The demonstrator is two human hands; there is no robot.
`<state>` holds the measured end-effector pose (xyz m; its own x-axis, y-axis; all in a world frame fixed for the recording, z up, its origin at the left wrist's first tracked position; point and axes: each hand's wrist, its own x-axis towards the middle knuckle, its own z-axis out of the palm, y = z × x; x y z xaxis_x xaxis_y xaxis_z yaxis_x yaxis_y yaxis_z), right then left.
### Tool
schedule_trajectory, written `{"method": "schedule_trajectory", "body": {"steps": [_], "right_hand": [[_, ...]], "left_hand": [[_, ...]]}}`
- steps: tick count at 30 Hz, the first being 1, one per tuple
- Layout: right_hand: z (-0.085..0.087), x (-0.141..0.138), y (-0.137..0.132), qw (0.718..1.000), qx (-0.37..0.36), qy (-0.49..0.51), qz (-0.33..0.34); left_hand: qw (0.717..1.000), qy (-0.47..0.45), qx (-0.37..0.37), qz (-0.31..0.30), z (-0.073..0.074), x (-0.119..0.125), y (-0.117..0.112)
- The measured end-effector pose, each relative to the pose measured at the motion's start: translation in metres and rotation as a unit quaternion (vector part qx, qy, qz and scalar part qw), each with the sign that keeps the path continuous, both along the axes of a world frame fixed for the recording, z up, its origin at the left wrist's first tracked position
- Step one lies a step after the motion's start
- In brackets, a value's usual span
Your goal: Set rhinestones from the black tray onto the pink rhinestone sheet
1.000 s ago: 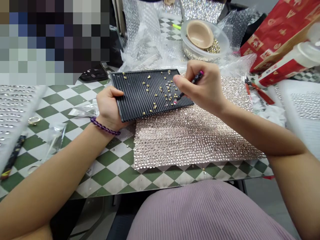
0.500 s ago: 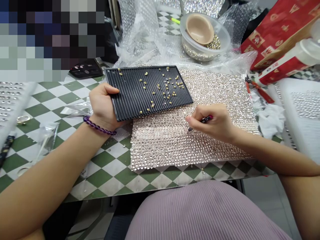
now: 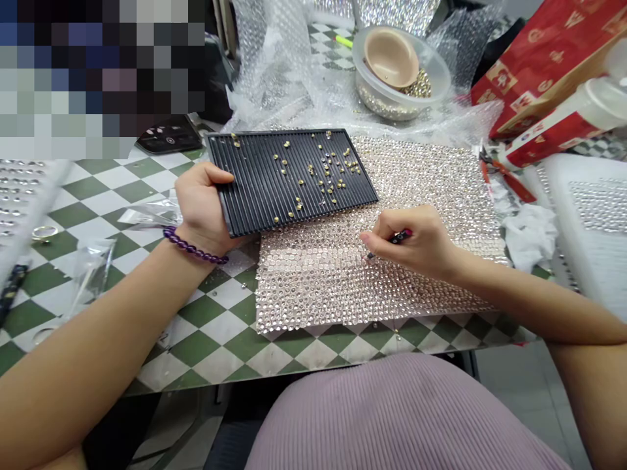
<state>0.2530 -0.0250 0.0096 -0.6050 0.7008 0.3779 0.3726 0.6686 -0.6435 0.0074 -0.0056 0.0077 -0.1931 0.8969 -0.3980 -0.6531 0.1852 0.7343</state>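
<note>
Two hands busy over a green-and-white checked table (image 3: 220, 339). Left hand (image 3: 200, 205), purple bead bracelet (image 3: 193, 248) at the wrist, clamped on the near left corner of a black ridged tray (image 3: 255, 189), thumb on top. Right hand (image 3: 421, 245) pinching a slim dark pick tool (image 3: 399, 237) with a pink end, tip down and touching the rhinestone sheet (image 3: 333, 294), just in front of the tray. Scattered gold studs (image 3: 323, 176) in the tray's grooves, mostly toward its right half, with the tray's right part lying on the sheet. Farther back: clear bowl (image 3: 443, 75) of studs with a tan dish (image 3: 392, 55) inside, bubble wrap (image 3: 279, 72), dark phone (image 3: 169, 139) to the left, red box (image 3: 548, 52) and red-handled pliers (image 3: 509, 179) to the right.
</note>
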Motion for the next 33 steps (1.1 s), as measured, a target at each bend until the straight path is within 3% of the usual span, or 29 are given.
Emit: {"method": "schedule_trajectory", "body": {"steps": [7,33], "right_hand": [[0.0075,0.0004,-0.0026,1.000,0.005,0.006,-0.019],[-0.0003,-0.0018,-0.0015,0.998,0.046,-0.024,0.021]], "left_hand": [[1.000,-0.013,0.008,-0.009,-0.0012,-0.0018,-0.0002],[0.999,-0.032,0.027,0.001,-0.0044,-0.0040,0.0011]]}}
